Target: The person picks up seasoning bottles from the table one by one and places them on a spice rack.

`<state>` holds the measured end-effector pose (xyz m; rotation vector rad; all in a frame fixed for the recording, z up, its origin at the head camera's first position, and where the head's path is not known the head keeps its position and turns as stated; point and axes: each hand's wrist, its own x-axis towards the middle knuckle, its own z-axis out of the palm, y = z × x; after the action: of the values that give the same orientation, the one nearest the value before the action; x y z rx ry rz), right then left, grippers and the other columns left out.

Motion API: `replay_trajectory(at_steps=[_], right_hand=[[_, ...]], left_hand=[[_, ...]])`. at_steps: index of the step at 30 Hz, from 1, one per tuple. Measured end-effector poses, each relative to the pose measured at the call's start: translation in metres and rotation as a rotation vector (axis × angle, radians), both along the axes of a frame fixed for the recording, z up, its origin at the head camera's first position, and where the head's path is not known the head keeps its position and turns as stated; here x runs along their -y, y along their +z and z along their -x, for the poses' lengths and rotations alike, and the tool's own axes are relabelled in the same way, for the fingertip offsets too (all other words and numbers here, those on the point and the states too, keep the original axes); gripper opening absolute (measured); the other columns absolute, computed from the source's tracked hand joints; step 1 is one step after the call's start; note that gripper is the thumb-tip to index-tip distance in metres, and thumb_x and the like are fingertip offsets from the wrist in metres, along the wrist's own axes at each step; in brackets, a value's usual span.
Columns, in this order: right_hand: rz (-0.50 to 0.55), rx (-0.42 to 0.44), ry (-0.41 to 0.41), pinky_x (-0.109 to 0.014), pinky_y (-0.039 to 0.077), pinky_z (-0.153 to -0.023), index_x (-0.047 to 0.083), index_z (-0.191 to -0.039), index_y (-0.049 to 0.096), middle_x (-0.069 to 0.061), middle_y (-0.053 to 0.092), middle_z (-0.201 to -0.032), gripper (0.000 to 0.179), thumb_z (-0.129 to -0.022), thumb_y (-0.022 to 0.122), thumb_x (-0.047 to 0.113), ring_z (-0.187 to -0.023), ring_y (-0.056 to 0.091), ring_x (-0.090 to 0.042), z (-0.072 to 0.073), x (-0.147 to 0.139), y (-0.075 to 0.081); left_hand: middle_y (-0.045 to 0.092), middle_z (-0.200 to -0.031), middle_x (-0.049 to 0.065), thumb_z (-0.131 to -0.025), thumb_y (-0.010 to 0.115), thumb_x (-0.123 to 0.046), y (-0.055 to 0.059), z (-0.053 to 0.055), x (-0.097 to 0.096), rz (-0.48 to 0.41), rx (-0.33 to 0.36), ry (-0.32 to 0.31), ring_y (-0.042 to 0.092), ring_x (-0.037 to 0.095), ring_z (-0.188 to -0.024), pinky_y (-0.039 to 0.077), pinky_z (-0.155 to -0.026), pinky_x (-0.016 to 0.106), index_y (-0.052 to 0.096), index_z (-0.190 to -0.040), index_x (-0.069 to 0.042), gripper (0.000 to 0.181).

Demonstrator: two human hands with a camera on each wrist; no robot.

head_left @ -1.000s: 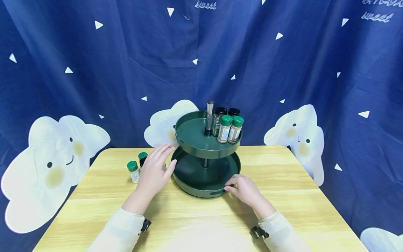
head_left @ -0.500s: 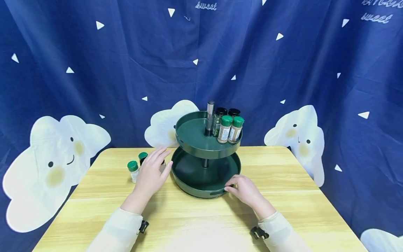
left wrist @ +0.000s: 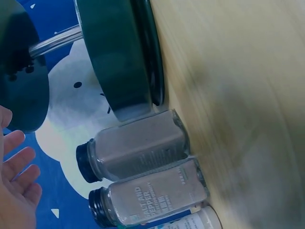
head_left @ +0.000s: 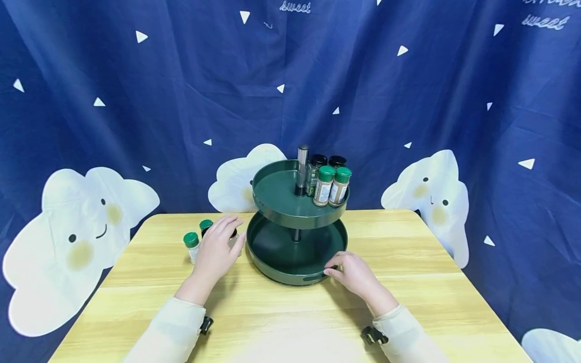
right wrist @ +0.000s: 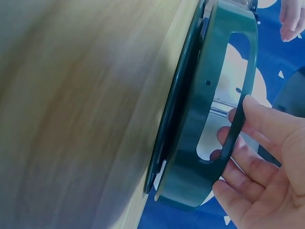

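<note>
A dark green two-tier round rack stands upright on the table. My right hand (head_left: 351,272) pinches the rim of its lower tray (head_left: 283,277); in the right wrist view the fingers pass through the handle slot (right wrist: 233,129) while the thumb rests on the rim. Left of the rack, my left hand (head_left: 215,252) hovers over a group of spice jars with fingers loosely spread, holding nothing. The left wrist view has two black-capped jars (left wrist: 138,145) (left wrist: 155,195) side by side near the lower tray, and a paler jar (left wrist: 195,222) cut off below. My hand partly hides this group in the head view.
On the upper tray (head_left: 277,189) two green-capped jars (head_left: 323,187) (head_left: 339,188) and two black-capped ones stand at the right, beside the metal centre post (head_left: 302,169). Another green-capped jar (head_left: 192,247) is at the table's left. A blue curtain (head_left: 190,101) hangs behind the table.
My left hand has drawn a little left and down, away from the rack and over the jars. The right hand stays on the lower tray's rim, and the rack has not turned.
</note>
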<state>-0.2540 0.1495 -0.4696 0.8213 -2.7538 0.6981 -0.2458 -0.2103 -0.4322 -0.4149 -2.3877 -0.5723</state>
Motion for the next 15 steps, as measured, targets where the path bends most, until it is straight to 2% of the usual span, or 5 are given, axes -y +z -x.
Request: replay_trajectory(at_steps=[9, 15], right_hand=[[0.002, -0.014, 0.006, -0.037, 0.057, -0.081, 0.013, -0.087, 0.078, 0.008, 0.068, -0.087, 0.01, -0.087, 0.079, 0.023, -0.086, 0.066, -0.017, 0.001, -0.001, -0.003], [0.001, -0.008, -0.004, -0.037, 0.057, -0.08, 0.013, -0.087, 0.078, 0.009, 0.067, -0.087, 0.009, -0.086, 0.079, 0.022, -0.085, 0.067, -0.017, 0.0, 0.0, -0.003]], left_hand=[[0.06, -0.136, 0.018, -0.098, 0.065, -0.027, -0.008, 0.005, 0.006, 0.032, 0.092, 0.032, 0.051, 0.037, -0.131, 0.039, -0.111, 0.053, 0.066, -0.128, -0.002, 0.04], [0.06, -0.136, 0.018, -0.1, 0.061, -0.03, -0.012, 0.01, 0.011, 0.035, 0.113, 0.031, 0.05, 0.037, -0.131, 0.038, -0.112, 0.052, 0.066, -0.128, -0.002, 0.04]])
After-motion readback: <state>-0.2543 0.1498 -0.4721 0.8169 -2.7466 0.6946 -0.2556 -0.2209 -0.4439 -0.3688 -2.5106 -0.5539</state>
